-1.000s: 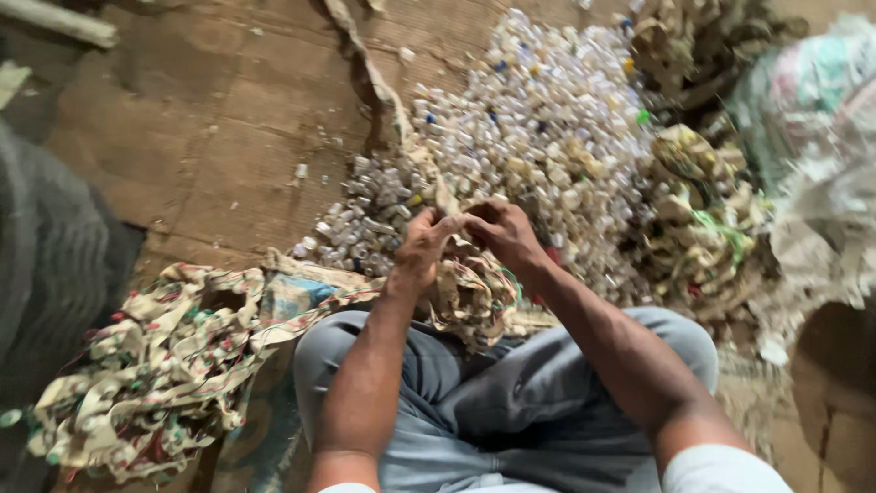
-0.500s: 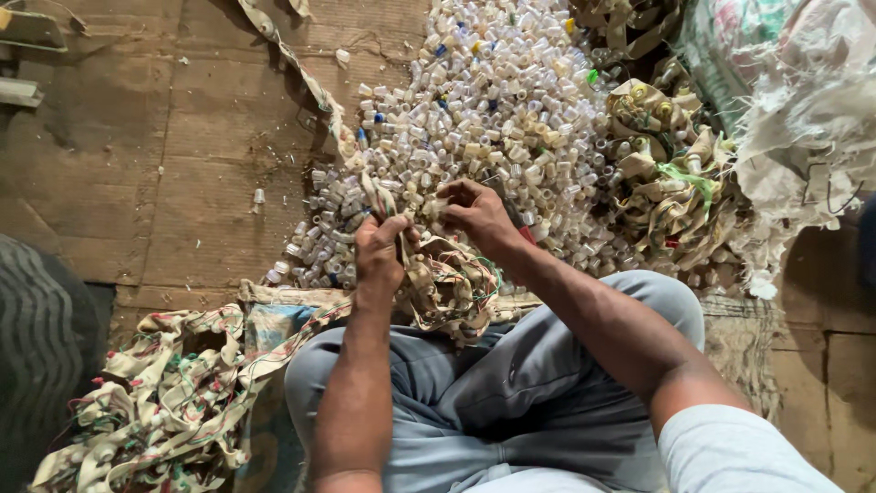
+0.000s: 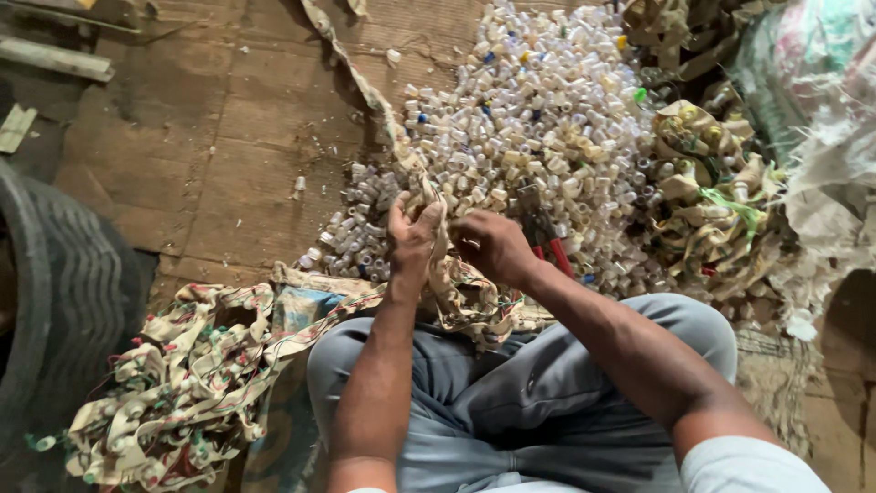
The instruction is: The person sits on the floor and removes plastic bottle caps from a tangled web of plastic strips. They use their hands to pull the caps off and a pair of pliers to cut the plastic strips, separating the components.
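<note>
Both hands, left hand (image 3: 412, 228) and right hand (image 3: 491, 245), grip a wired fabric strip (image 3: 456, 292); the red-handled pliers (image 3: 546, 239) beside the right hand could nick fingers should the strip jerk free.

Left hand (image 3: 415, 233) and right hand (image 3: 493, 245) apparently pinch closed, forearms converging.

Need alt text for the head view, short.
Seated person's left hand and right hand grip a beige fabric strip over their lap, before a pile of small pale plastic caps on the floor; red-handled pliers lie beside the right hand.
</note>
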